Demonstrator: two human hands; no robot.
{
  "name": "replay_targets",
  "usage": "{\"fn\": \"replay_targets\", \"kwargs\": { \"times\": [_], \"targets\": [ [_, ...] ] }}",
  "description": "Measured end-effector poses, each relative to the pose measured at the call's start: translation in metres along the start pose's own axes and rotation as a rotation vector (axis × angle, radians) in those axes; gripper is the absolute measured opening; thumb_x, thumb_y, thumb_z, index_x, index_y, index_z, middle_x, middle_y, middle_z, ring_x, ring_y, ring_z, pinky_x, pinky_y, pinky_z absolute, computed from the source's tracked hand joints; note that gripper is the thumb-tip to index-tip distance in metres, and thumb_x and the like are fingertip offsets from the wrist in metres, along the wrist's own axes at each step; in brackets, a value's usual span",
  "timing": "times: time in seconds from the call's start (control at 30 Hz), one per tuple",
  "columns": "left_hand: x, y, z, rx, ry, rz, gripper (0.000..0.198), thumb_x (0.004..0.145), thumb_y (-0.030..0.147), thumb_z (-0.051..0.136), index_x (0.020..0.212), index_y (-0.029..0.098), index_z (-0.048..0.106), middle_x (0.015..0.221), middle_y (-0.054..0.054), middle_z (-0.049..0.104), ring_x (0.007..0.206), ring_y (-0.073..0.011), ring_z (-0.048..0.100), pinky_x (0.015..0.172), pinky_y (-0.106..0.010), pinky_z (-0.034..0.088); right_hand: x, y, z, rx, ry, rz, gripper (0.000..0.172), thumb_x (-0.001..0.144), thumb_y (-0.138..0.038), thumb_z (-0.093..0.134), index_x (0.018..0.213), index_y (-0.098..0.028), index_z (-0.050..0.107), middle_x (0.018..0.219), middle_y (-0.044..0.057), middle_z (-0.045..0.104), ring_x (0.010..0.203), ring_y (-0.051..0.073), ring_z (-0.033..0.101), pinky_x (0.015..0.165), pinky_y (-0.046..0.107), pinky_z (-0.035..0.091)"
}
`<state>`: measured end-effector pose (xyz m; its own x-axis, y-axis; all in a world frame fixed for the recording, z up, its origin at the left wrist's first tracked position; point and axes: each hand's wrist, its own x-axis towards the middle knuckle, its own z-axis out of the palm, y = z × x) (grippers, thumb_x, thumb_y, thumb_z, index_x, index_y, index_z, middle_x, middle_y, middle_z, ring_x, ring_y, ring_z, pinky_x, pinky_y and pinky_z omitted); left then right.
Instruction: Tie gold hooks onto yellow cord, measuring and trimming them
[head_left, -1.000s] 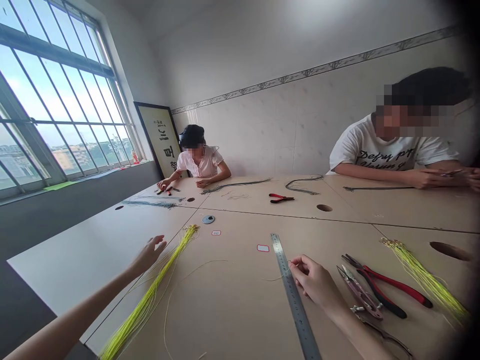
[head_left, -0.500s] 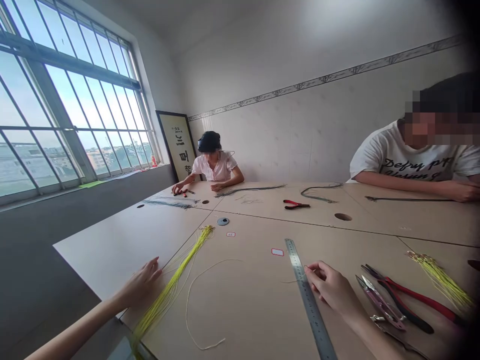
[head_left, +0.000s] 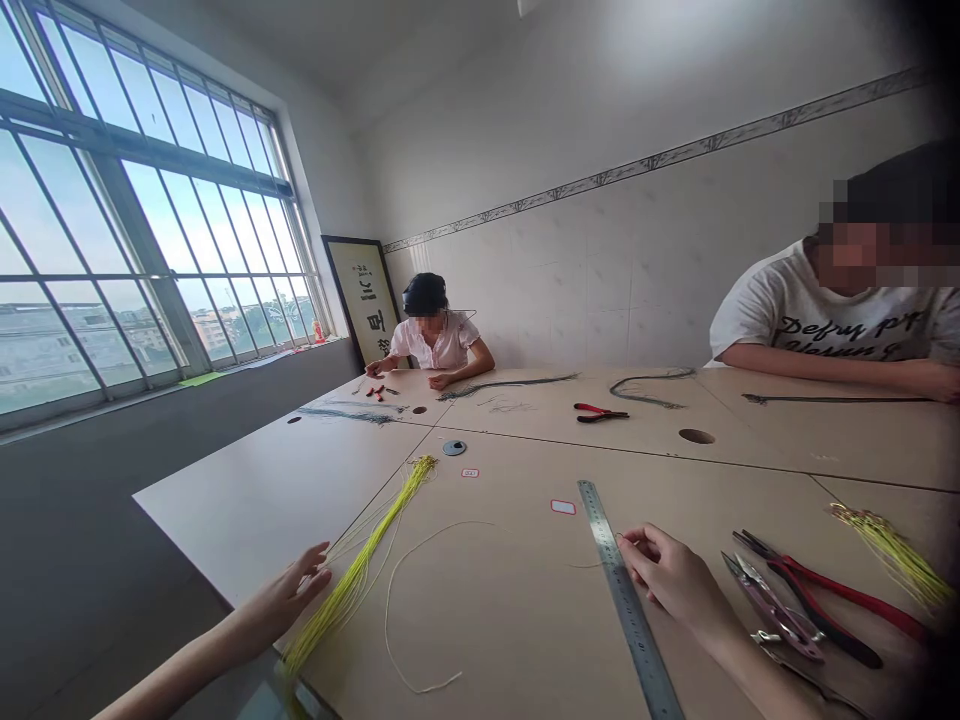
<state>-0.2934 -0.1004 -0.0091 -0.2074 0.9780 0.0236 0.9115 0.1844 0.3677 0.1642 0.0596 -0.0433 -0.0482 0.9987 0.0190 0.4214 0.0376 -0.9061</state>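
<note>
My left hand [head_left: 289, 598] lies on the table with fingers stretched out, fingertips touching a long bundle of yellow cords [head_left: 360, 570]. My right hand [head_left: 671, 578] rests beside a steel ruler [head_left: 626, 600], fingers curled in a pinch on the end of a single pale cord [head_left: 420, 600] that loops across the tabletop toward the bundle.
Thread snips [head_left: 761, 600] and red-handled pliers [head_left: 825, 600] lie right of my right hand, with a second yellow bundle [head_left: 889, 555] beyond. Two people sit at the far side. Another pair of red pliers [head_left: 600, 412], dark cords [head_left: 649, 388] and cable holes [head_left: 696, 436] are on the table [head_left: 525, 620].
The view has shifted left and slightly up. My left hand has come down from above the table onto the near end of the yellow bundle. My right hand keeps its pinch by the ruler.
</note>
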Motion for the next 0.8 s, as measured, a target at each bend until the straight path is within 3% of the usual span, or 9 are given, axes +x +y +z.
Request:
{"fn": "replay_targets", "kwargs": {
  "times": [0.13,0.23,0.43,0.63,0.8],
  "targets": [
    [-0.011,-0.003,0.001,0.035,-0.008,-0.007,0.054,0.088,0.046,0.028,0.125,0.012,0.047,0.123,-0.015,0.060,0.110,-0.0225,0.059,0.093,-0.034,0.048,-0.001,-0.001,-0.001,-0.011,-0.013,0.003,0.027,0.067,-0.049,0.044,0.067,-0.022,0.049,0.049,-0.005,0.049,0.040,0.011,0.044,0.043,0.024,0.034],
    [-0.021,-0.002,0.008,0.073,-0.002,0.029,0.048,0.088,0.044,0.034,0.125,0.018,0.050,0.124,-0.011,0.060,0.114,-0.0237,0.056,0.096,-0.037,0.046,0.000,0.002,-0.001,-0.017,-0.022,0.002,0.027,0.068,-0.048,0.044,0.068,-0.022,0.049,0.051,-0.005,0.050,0.042,0.012,0.045,0.044,0.025,0.035],
    [-0.037,0.017,0.015,0.193,0.010,0.105,0.051,0.085,0.043,0.042,0.130,0.019,0.048,0.132,-0.013,0.053,0.120,-0.0295,0.050,0.101,-0.047,0.040,0.003,0.009,0.000,-0.047,-0.009,-0.009,0.028,0.070,-0.049,0.043,0.070,-0.022,0.048,0.050,-0.005,0.050,0.041,0.012,0.046,0.047,0.026,0.036],
    [-0.041,0.023,0.007,0.237,0.062,0.020,0.052,0.088,0.043,0.035,0.131,0.015,0.046,0.128,-0.016,0.055,0.110,-0.0267,0.059,0.094,-0.040,0.048,0.003,0.008,0.000,-0.054,-0.005,-0.017,0.028,0.070,-0.050,0.042,0.070,-0.022,0.048,0.050,-0.005,0.050,0.040,0.012,0.047,0.045,0.026,0.036],
    [-0.046,0.012,0.008,0.315,0.074,0.005,0.046,0.088,0.039,0.036,0.125,0.018,0.050,0.111,-0.011,0.067,0.104,-0.0262,0.061,0.095,-0.050,0.042,0.001,0.006,0.000,-0.051,0.008,-0.032,0.027,0.069,-0.049,0.044,0.068,-0.022,0.049,0.048,-0.005,0.050,0.041,0.014,0.049,0.048,0.027,0.040]
  ]
}}
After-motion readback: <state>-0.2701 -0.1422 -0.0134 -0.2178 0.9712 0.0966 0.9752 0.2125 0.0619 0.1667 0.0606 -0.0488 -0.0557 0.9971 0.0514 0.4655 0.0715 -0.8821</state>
